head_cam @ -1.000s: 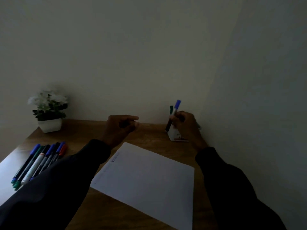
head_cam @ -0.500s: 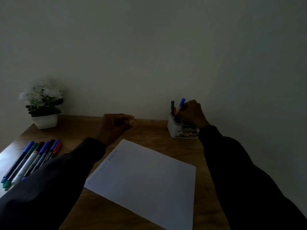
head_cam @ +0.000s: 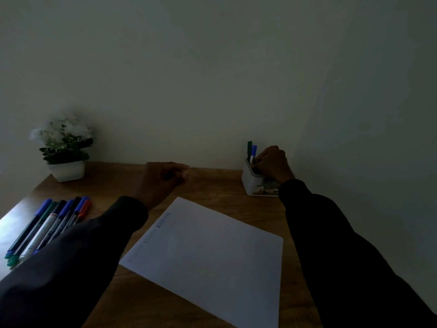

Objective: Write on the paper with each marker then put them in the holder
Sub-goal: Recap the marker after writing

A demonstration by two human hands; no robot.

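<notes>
Surface: wooden table (head_cam: 212,183), brown grain, set into a corner of plain pale walls (head_cam: 212,91). Light is very dim.

Landmark: the paper (head_cam: 212,252), one white sheet lying flat and turned at an angle, mid-table.

Holder (head_cam: 248,183): small white box, beyond the paper's far right corner, close to the wall. A blue marker (head_cam: 254,150) and a green marker (head_cam: 249,146) stand in it, caps up, side by side.

Right hand (head_cam: 274,164): over the holder, beyond the paper. Fingers are curled with the tips at the blue marker's barrel. Cannot tell whether they pinch it or only touch it.

Left hand (head_cam: 160,181): resting on the table just past the paper's far left corner. Fingers are loosely curled and hold nothing. Both sleeves are dark.

Row of markers (head_cam: 47,223): well to the left of the paper, lying side by side and touching. Caps are blue, green, dark and red; one barrel is white.

Potted plant (head_cam: 67,170): white flowers in a white pot, far left of the paper, against the wall.

Writing (head_cam: 163,220): a line of blue letters along the paper's left edge, too faint to read. The picture label on the holder's front is unreadable.
</notes>
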